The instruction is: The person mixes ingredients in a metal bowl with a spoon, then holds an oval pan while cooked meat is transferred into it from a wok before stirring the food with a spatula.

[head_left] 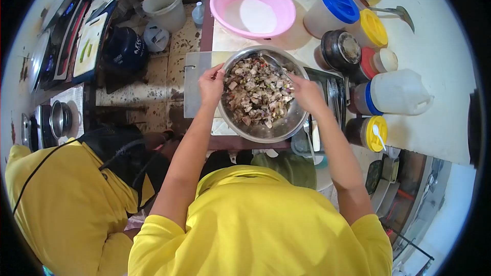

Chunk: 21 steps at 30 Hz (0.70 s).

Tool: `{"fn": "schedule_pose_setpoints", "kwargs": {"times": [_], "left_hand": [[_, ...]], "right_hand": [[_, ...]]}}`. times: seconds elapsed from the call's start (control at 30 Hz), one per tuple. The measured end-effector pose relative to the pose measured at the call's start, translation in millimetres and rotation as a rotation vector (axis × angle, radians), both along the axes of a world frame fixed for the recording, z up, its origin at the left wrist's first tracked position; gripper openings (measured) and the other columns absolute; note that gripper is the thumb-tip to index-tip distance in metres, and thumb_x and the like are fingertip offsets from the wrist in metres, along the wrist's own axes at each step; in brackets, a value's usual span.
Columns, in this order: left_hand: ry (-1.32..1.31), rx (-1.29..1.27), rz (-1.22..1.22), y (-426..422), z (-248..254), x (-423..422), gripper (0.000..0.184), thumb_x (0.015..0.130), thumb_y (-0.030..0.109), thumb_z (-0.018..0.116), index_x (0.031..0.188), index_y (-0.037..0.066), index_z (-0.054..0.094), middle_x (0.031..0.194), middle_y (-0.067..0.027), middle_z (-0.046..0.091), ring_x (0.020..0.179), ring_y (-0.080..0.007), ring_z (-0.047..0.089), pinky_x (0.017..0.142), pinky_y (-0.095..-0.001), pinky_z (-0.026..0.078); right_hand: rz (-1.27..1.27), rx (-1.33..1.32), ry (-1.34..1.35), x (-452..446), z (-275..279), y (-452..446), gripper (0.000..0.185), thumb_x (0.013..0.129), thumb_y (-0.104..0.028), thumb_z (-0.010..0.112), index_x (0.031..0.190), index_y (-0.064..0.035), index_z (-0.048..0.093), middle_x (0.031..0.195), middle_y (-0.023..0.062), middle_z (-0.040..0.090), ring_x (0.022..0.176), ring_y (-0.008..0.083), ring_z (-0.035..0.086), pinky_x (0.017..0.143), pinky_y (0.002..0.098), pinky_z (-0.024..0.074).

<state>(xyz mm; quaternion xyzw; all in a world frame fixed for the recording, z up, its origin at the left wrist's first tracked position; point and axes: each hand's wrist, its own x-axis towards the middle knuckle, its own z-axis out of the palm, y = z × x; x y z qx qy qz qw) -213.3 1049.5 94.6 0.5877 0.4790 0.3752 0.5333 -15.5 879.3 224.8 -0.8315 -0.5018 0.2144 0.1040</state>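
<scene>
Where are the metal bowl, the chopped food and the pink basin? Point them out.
Metal bowl [290, 121]: head view, bare inner wall.
Chopped food [258, 89]: head view, middle of the heap.
Pink basin [223, 4]: head view, inner wall, picture's left side.

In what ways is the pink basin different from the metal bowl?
The metal bowl holds chopped food and a spoon; the pink basin shows only a pale patch inside. The left hand touches the metal bowl; no hand touches the pink basin. Both are round and open-topped.
</scene>
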Motion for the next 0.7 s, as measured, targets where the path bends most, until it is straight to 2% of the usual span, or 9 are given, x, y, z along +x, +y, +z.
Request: {"fn": "schedule_pose_setpoints", "kwargs": {"times": [0.07,0.17,0.27,0.33,0.4,0.5,0.53,0.6,0.7], "left_hand": [[0.003,-0.014,0.004,1,1,1,0.023,0.082,0.009,0.063,0.104,0.009,0.069,0.081,-0.0076,0.061,0.07,-0.0127,0.056,0.068,-0.0274,0.047],[0.013,-0.006,0.015,0,0,1,0.023,0.082,0.009,0.063,0.103,0.008,0.069,0.081,-0.0069,0.06,0.071,-0.0122,0.055,0.069,-0.0269,0.047],[-0.029,0.014,0.032,-3,3,2,0.022,0.082,0.008,0.063,0.103,0.007,0.069,0.082,-0.0062,0.059,0.072,-0.012,0.055,0.069,-0.0262,0.046],[-0.066,-0.004,0.028,-3,-2,2,0.022,0.082,0.008,0.063,0.103,0.007,0.069,0.084,-0.006,0.059,0.073,-0.0121,0.055,0.07,-0.0259,0.046],[-0.101,-0.028,0.026,-2,-3,2,0.021,0.082,0.009,0.063,0.103,0.007,0.068,0.083,-0.0059,0.059,0.074,-0.0123,0.056,0.071,-0.0257,0.046],[-0.091,-0.01,0.008,-2,1,2,0.021,0.083,0.009,0.063,0.103,0.007,0.068,0.082,-0.0057,0.059,0.075,-0.0121,0.056,0.071,-0.0254,0.045],[-0.048,-0.013,0.001,-1,2,1,0.021,0.083,0.01,0.062,0.103,0.007,0.068,0.08,-0.0053,0.058,0.074,-0.0116,0.055,0.07,-0.025,0.045],[0.002,-0.005,-0.01,-2,11,-1,0.021,0.083,0.009,0.062,0.103,0.007,0.068,0.08,-0.0048,0.058,0.073,-0.0114,0.055,0.07,-0.0247,0.045],[0.027,0.008,-0.012,-3,15,-1,0.021,0.083,0.008,0.062,0.103,0.006,0.068,0.08,-0.0042,0.057,0.072,-0.0111,0.054,0.07,-0.0246,0.045]], "right_hand": [[0.085,-0.021,-0.009,-8,-35,20,0.038,0.079,-0.004,0.047,0.116,-0.0027,0.055,0.089,0.0251,0.062,0.085,0.0399,0.06,0.074,0.0496,0.0474],[0.207,-0.182,-0.087,-41,-27,20,0.043,0.076,-0.002,0.047,0.119,-0.0022,0.051,0.092,0.0286,0.06,0.086,0.0415,0.059,0.076,0.0493,0.0471],[0.1,-0.191,0.039,-45,35,-4,0.047,0.075,0.002,0.045,0.122,-0.0001,0.048,0.091,0.0316,0.059,0.087,0.0438,0.058,0.079,0.0496,0.0459],[-0.032,-0.188,0.033,-31,56,-34,0.041,0.074,0.002,0.047,0.114,0.0043,0.05,0.09,0.0322,0.059,0.088,0.0451,0.058,0.082,0.0501,0.0443],[-0.135,-0.327,-0.06,-18,69,-51,0.033,0.074,-0.001,0.049,0.106,0.0068,0.051,0.09,0.0328,0.059,0.091,0.0462,0.056,0.084,0.0508,0.0428],[-0.196,-0.335,-0.067,15,28,-57,0.029,0.076,-0.005,0.051,0.103,0.0071,0.049,0.092,0.033,0.058,0.093,0.0461,0.056,0.085,0.0509,0.0426],[-0.228,-0.29,-0.06,12,18,-42,0.03,0.078,-0.004,0.049,0.106,0.0056,0.047,0.093,0.0328,0.059,0.094,0.046,0.056,0.085,0.0509,0.0423],[-0.155,-0.188,-0.055,21,-24,-14,0.031,0.078,-0.004,0.049,0.108,0.0025,0.046,0.094,0.0328,0.059,0.094,0.0456,0.057,0.085,0.0505,0.043],[-0.037,-0.168,-0.021,20,-49,23,0.038,0.076,-0.003,0.051,0.114,-0.0035,0.049,0.093,0.0301,0.06,0.093,0.0434,0.058,0.082,0.0497,0.0446]]}}
